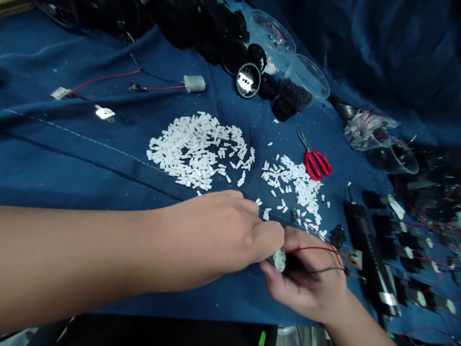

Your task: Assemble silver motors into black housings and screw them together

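My left hand (226, 235) comes in from the left with its back up and its fingers curled, meeting my right hand over the blue cloth. Between the two sits a small motor (279, 260) with a pale round end. The thumb and fingers of my right hand (309, 278) close around it. Red and black wires run from the motor across my right palm to a small metal-and-board part (355, 258). A little green board (296, 215) hangs on a red wire above. The left fingertips are hidden, so what exactly they pinch cannot be made out.
Piles of small white plastic pieces (187, 149) lie beyond my hands. Red-handled scissors (316, 164) and a black electric screwdriver (372, 254) lie to the right. A loose wired motor (195, 83), black housings (230, 53) and clear cups (306, 79) are farther back.
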A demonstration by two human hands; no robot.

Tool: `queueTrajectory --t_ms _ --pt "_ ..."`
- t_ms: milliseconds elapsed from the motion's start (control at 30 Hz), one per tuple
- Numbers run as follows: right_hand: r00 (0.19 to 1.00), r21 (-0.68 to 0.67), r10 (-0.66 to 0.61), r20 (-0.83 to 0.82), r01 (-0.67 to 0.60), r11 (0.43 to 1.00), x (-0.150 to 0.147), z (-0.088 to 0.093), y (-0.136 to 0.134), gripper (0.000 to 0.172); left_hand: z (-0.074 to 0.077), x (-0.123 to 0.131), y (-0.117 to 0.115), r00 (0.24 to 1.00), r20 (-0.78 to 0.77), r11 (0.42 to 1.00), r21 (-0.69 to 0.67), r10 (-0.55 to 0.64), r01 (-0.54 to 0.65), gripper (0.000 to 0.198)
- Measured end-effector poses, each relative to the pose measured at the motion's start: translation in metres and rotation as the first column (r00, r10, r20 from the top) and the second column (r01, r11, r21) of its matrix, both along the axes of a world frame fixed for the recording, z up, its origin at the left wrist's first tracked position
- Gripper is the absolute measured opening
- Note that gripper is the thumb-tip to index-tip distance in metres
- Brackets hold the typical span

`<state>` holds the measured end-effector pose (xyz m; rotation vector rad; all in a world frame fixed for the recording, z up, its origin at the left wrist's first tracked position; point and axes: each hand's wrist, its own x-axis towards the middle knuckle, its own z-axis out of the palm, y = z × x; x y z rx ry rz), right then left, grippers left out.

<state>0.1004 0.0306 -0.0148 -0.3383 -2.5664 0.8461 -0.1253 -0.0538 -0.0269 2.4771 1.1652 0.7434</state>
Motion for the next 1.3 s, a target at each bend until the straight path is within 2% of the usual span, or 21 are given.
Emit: queueTrajectory --t_ms 133,367,600,800,1067,1200,1300 --pt "0.999 0.006 0.030 0.020 -0.030 1.000 -0.002 0.001 -0.001 0.026 -0.002 0.001 0.000 1.000 0.006 1.000 0.010 0.011 -0.011 0.029" --pt "0.997 -0.017 0.013 0.074 -0.012 1.000 -0.004 0.002 -0.002 0.022 -0.003 0.004 0.000 0.999 -0.026 0.998 0.052 0.020 -0.019 0.029" --pt "0.991 0.058 0.005 0.132 -0.013 0.998 -0.006 0.008 -0.003 0.016 0.002 0.005 0.001 0.998 -0.061 1.000 0.013 -0.005 0.006 0.032" --pt "0.994 0.097 -0.005 0.107 -0.005 0.995 -0.008 0.007 -0.005 0.018 0.003 0.007 0.001 0.999 -0.046 1.000 0.020 0.011 -0.010 0.032" --pt "0.994 0.033 0.016 0.104 -0.020 0.999 -0.002 0.004 -0.006 0.026 0.003 0.001 0.003 0.999 -0.004 0.994 -0.099 -0.042 0.042 0.027" --pt "0.996 0.017 0.015 0.093 -0.017 1.000 -0.001 0.002 -0.005 0.024 -0.001 -0.002 0.003 0.996 0.073 0.996 -0.066 -0.050 0.055 0.022" --pt "0.997 0.006 -0.015 0.078 0.015 1.000 0.000 0.001 -0.004 0.021 -0.002 -0.005 0.004 0.995 0.071 0.996 -0.053 -0.073 0.077 0.014"
